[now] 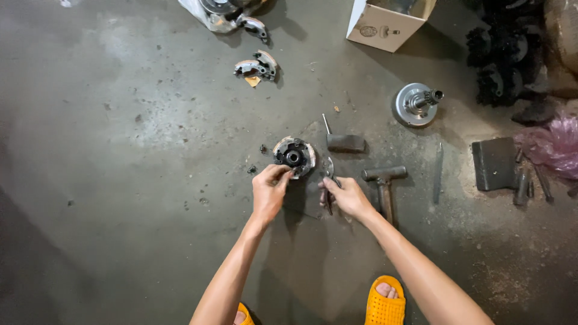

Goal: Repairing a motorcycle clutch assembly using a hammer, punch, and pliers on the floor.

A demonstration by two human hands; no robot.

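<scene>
— The round metal clutch hub (294, 156) at the frame's centre is black in the middle with a pale grey, rust-flecked rim. And the concrete floor (120, 180)?
— Dull grey, blotched with darker oily patches and black specks. The rubber sandals (384, 301) at the bottom edge are bright orange-yellow.
— Upper right?
— A white cardboard box (385, 23), a shiny silver metal disc with a shaft (416, 103), and at the right edge a crumpled pink plastic bag (554, 147) beside a dark grey flat metal block (495, 162)
</scene>
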